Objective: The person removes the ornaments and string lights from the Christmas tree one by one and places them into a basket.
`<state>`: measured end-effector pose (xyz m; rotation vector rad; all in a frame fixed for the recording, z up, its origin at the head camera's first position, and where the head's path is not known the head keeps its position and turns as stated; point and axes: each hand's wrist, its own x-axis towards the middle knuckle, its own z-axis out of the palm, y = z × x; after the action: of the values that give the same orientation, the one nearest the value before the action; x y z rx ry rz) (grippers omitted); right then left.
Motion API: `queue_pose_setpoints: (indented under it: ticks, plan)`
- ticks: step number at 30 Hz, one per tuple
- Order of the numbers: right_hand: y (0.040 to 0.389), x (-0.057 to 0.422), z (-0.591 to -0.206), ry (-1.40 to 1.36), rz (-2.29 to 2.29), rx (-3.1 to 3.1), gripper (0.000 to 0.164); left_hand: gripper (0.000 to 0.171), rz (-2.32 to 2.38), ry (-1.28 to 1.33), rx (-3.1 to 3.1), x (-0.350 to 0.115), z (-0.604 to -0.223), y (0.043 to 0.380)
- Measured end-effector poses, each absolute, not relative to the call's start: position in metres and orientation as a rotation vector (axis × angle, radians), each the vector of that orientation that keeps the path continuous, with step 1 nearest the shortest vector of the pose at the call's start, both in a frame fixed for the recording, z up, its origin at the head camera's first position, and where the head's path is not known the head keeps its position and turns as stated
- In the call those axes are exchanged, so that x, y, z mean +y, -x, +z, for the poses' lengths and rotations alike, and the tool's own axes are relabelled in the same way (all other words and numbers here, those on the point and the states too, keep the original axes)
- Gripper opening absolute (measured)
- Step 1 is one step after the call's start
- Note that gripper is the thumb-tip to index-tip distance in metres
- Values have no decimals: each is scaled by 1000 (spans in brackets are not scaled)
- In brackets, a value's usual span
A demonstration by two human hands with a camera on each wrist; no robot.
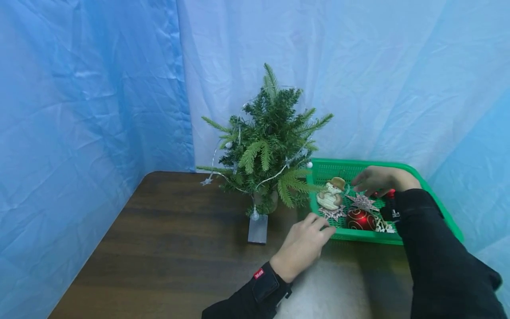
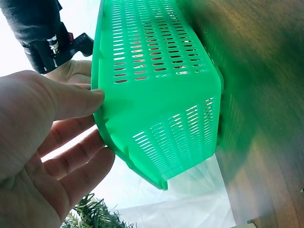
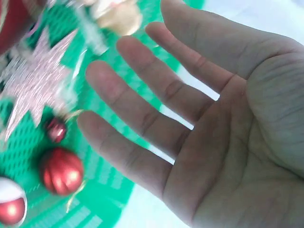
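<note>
A green plastic basket (image 1: 370,237) holds several ornaments. My left hand (image 1: 306,241) is at its near left corner; in the left wrist view the thumb (image 2: 90,102) lies against the outside of the rim and the other fingers pass behind it, gripping the edge. Over the basket's far part hovers my right hand (image 1: 384,178), its fingers (image 3: 142,114) spread and palm bare in the right wrist view. Below it lie a glittery star (image 3: 40,85), a red ball (image 3: 61,171) and a small dark red ball (image 3: 56,129). A snowman ornament (image 1: 330,195) is left of that hand.
A small green Christmas tree (image 1: 271,133) stands left of the basket, wound with a string of lights (image 1: 272,178) that has star and ball ends. A grey box (image 1: 257,229) sits before it on the brown table (image 1: 167,248). Blue curtains (image 1: 358,79) hang behind.
</note>
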<state>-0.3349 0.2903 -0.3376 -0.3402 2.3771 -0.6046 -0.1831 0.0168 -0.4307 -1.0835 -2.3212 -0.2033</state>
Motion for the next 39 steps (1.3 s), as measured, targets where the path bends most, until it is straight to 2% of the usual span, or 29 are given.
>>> queue_pose_setpoints:
  ticks: [10,18,26,39]
  plan:
    - [297,256,-326,513,-759,2516,64,24,-191,1081,-2279,14,-417,177]
    - [259,239,-320,725,-875,2699,51,20,-345,1072,-2215,3,-383,159]
    - [231,231,-323,770,-1049,2765,46,19,-426,1036,-2123,-9,-359,145]
    - [209,201,-319,827,-1159,2886,40,21,-519,1008,-2024,-23,-344,143]
